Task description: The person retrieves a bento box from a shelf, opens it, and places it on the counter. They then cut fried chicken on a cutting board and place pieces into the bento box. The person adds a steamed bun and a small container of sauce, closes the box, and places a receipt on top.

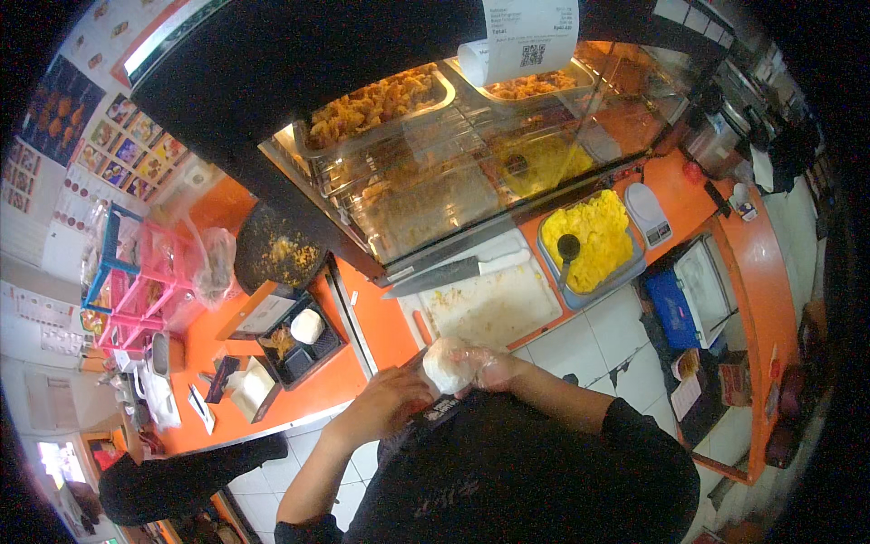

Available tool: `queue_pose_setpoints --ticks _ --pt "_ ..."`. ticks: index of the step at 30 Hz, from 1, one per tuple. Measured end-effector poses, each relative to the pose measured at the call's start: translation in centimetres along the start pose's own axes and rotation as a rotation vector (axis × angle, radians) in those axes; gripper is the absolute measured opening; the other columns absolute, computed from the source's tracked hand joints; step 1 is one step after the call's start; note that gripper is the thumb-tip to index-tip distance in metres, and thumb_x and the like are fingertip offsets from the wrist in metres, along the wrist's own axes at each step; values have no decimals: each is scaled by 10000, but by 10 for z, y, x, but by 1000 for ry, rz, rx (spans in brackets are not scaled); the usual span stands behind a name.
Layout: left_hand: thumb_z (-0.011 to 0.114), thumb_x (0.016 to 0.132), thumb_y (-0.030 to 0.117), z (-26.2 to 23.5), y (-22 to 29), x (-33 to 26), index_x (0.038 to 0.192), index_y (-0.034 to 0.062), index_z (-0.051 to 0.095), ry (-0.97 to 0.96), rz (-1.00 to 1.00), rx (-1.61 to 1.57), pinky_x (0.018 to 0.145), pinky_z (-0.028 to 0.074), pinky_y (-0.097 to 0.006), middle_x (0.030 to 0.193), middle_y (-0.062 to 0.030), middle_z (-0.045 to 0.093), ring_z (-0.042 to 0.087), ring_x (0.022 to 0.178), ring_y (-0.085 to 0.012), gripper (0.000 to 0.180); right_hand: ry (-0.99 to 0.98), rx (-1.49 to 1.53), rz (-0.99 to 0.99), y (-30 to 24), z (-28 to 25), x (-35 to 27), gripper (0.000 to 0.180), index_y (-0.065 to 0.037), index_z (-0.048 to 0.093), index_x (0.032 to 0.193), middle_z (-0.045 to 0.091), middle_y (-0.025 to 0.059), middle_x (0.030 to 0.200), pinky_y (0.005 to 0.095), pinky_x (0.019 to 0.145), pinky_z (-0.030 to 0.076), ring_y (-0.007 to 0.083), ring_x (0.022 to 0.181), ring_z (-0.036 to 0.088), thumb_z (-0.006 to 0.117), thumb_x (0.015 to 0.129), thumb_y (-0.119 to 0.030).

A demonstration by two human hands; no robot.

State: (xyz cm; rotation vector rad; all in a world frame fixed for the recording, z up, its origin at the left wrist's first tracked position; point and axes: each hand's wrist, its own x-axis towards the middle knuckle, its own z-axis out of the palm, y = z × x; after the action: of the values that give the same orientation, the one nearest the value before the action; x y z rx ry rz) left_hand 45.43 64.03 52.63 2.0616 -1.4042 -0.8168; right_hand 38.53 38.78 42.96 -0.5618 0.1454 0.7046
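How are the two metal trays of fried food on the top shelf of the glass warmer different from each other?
The left tray is longer and piled with golden-brown fried pieces; the right tray looks smaller and holds a flatter, more orange layer. A hanging paper receipt partly covers the right tray; nothing covers the left tray. Both are shallow metal trays on the top rack of the warmer. Both hands, left hand and right hand, are around a white wrapped ball.
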Motion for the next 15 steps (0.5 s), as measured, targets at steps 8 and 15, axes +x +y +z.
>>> queue_pose_setpoints --ticks 8,15 --pt "393 1077 381 12 -14 6 1470 78 436 -226 -59 -394 1206 195 -451 1515 -201 389 317 1425 -352 498 170 -157 -151 -4 -43 3 507 -25 505 1343 634 112 1173 362 935 530 225 1059 646 699 899 -175" --pt "609 989 347 -1 -25 25 1328 57 562 -275 310 -412 1199 180 -497 1460 -200 436 322 1411 -380 448 75 -333 -150 -43 -37 -7 594 -36 449 1390 592 105 1238 363 954 524 216 1130 608 715 868 -133"
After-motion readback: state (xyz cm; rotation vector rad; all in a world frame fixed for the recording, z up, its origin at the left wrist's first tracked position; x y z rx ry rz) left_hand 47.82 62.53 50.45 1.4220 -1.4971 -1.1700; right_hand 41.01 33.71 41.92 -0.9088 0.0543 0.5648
